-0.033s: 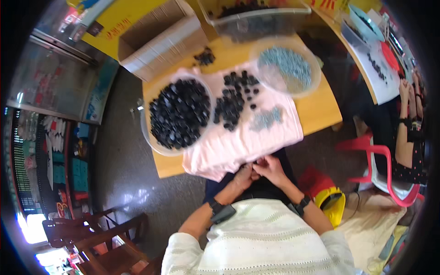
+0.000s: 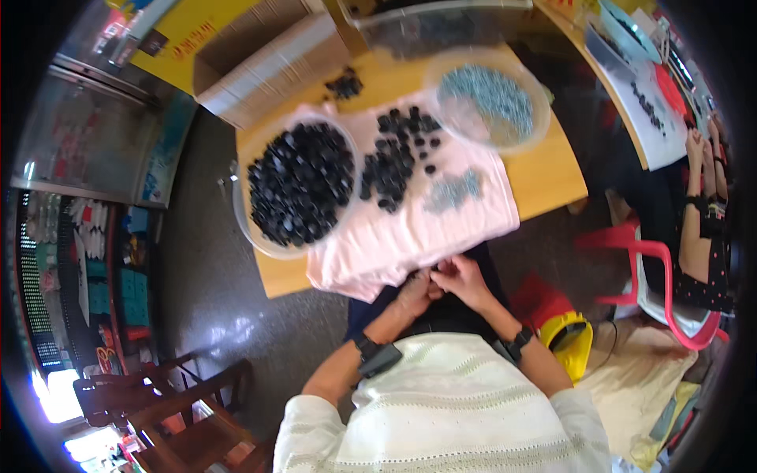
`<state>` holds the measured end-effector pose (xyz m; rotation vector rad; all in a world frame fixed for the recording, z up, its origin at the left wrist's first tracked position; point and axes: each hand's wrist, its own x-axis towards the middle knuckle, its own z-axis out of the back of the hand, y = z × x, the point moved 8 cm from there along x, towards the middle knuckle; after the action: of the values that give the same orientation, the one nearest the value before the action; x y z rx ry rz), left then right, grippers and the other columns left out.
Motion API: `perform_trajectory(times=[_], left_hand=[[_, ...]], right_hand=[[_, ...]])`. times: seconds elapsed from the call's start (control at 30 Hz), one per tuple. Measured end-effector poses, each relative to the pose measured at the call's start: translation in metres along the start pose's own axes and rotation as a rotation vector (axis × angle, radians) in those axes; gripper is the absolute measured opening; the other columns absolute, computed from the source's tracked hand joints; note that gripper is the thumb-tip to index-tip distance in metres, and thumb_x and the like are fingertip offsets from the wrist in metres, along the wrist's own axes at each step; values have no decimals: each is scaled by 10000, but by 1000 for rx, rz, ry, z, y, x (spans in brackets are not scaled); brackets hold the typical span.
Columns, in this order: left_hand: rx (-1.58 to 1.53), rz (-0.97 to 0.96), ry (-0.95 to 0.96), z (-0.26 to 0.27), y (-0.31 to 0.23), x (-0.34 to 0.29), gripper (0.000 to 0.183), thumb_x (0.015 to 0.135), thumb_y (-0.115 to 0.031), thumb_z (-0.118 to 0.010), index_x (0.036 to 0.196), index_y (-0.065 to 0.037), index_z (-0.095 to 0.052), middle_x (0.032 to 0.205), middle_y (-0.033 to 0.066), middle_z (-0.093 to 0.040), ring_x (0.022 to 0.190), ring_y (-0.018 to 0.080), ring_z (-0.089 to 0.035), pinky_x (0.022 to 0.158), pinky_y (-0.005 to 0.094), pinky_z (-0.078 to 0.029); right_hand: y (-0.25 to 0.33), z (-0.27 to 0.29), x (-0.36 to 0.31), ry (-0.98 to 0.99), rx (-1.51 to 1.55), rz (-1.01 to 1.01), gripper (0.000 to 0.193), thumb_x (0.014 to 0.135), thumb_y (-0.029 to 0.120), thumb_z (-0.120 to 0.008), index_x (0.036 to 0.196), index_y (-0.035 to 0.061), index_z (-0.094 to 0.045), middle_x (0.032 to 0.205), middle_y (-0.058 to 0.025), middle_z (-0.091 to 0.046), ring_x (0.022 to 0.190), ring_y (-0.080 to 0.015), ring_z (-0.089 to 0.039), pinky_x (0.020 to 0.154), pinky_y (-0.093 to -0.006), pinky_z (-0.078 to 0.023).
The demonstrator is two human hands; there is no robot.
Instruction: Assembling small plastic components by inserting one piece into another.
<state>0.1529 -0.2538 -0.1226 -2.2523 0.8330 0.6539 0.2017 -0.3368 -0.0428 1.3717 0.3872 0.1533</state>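
Note:
Close together at the near edge of the pink cloth [image 2: 402, 248], my left hand [image 2: 418, 295] and my right hand [image 2: 467, 282] meet over my lap. Both have their fingers closed in a pinch, and whatever small thing they hold is too small and blurred to name. On the cloth beyond them lie a loose pile of small black round parts [image 2: 389, 169] and a small heap of silvery pieces [image 2: 454, 191], perhaps screws. A round clear tub [image 2: 239, 206] full of black parts stands to the left. Another round tub [image 2: 544, 118], at the far right, contains more silvery pieces.
An open cardboard box [image 2: 276, 67] and a clear plastic bin [image 2: 441, 31] stand at the table's far side. A few black pieces [image 2: 344, 83] lie near the box. To the right are a red chair [image 2: 666, 276], a yellow object [image 2: 569, 343] and another person's arm [image 2: 695, 244].
The view has shifted slightly, so the table and tubs sit a little higher in the picture. My hands remain together in much the same pose.

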Motion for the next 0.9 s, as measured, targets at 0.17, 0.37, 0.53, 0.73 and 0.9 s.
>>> perform_trajectory(times=[0.17, 0.37, 0.53, 0.73, 0.9], left_hand=[[101, 16, 0, -24, -7, -21, 354, 876, -487, -504, 866, -134, -519, 665, -32, -480, 509, 46, -415, 416, 178, -253], [84, 44, 40, -53, -8, -47, 442, 858, -512, -529, 1003, -95, -526, 763, -6, -515, 552, 40, -434, 422, 166, -274], [89, 37, 123, -65, -17, -55, 455, 853, -520, -530, 993, -87, -533, 784, 5, -535, 615, 61, -498, 470, 173, -371], [55, -20, 32, -91, -40, -69, 305, 929, -388, -452, 809, -111, -497, 659, -23, -471, 509, 35, -417, 407, 168, -268], [120, -314, -139, -81, -60, -74, 328, 911, -351, -480, 721, -88, -525, 609, -15, -469, 503, 51, -427, 424, 197, -315]], right_hand=[[-8, -3, -16, 40, 244, -90, 192, 772, 80, -693, 830, 53, -512, 712, 28, -492, 593, -28, -473, 518, -179, -415], [32, 7, -37, 56, 257, 20, 191, 770, 20, -673, 835, 22, -494, 747, 0, -475, 624, -39, -481, 498, -182, -445], [62, 12, -43, 21, 224, 123, 179, 768, -20, -657, 833, 17, -495, 786, -17, -473, 648, -41, -488, 510, -182, -457], [86, 15, -39, 43, 287, 124, 177, 765, -30, -660, 832, 9, -501, 801, -23, -477, 655, -49, -499, 539, -184, -470], [113, 15, -39, -87, -53, 275, 160, 778, -32, -652, 863, -8, -519, 817, -42, -522, 668, -51, -529, 562, -192, -482]])
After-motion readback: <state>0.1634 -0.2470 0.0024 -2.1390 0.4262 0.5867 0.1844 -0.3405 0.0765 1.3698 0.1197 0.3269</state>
